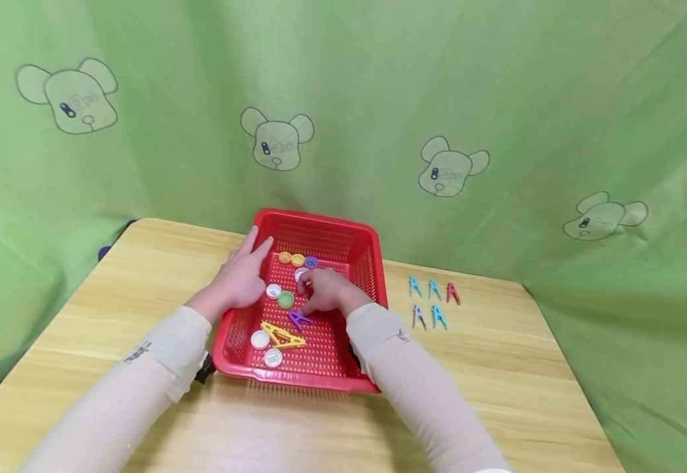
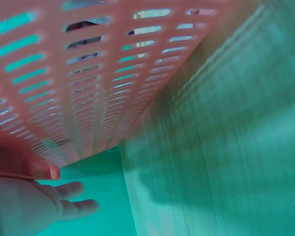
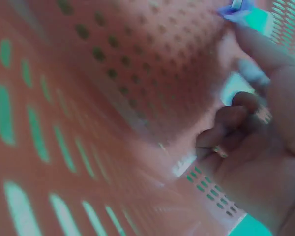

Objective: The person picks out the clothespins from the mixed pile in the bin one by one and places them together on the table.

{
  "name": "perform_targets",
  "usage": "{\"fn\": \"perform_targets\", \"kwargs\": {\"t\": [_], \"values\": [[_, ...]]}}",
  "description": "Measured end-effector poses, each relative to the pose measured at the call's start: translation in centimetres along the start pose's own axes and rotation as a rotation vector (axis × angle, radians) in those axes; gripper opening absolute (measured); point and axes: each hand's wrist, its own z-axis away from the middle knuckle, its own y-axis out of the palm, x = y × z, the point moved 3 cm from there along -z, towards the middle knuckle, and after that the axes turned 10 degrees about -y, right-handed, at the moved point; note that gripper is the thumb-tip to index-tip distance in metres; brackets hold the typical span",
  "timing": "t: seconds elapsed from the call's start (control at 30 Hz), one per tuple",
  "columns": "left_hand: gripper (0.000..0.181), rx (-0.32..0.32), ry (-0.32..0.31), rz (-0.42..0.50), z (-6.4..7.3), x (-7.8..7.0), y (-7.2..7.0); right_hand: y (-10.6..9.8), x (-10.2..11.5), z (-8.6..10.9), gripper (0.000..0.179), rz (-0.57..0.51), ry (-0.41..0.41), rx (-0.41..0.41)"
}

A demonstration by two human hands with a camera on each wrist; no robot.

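A red plastic basket (image 1: 296, 379) with slotted walls stands on the wooden table. My left hand (image 1: 240, 276) rests over its left rim with straight fingers; two of its fingers (image 2: 78, 199) extend past the rim in the left wrist view. Inside the basket is my right hand (image 1: 327, 289), fingers bent, with thumb and index finger apart. Its thumb tip is right at a purple clothespin (image 1: 299, 320), and its index finger overlaps a white bottle cap (image 1: 300, 273). Nearby lie a green cap (image 1: 286, 299) and another white cap (image 1: 273, 291).
Yellow clothespins (image 1: 284, 337) and two white caps (image 1: 260, 339) lie at the basket's near left. Yellow caps (image 1: 298, 260) and a purple cap (image 1: 311, 262) line its far side. Several clothespins (image 1: 434, 289) stand in two rows right of the basket. A green curtain (image 1: 355, 79) hangs behind.
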Motion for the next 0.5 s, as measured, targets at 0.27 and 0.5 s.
{"fn": "perform_targets", "kwargs": {"t": [0.27, 0.5], "values": [[0.085, -0.005, -0.003, 0.018, -0.1, 0.0, -0.2, -0.5, 1.1, 0.7, 0.034, -0.186, -0.018, 0.063], [0.085, 0.004, -0.011, 0.004, -0.1, 0.3, 0.0, 0.0, 1.6, 0.8, 0.044, -0.255, -0.011, 0.157]]}}
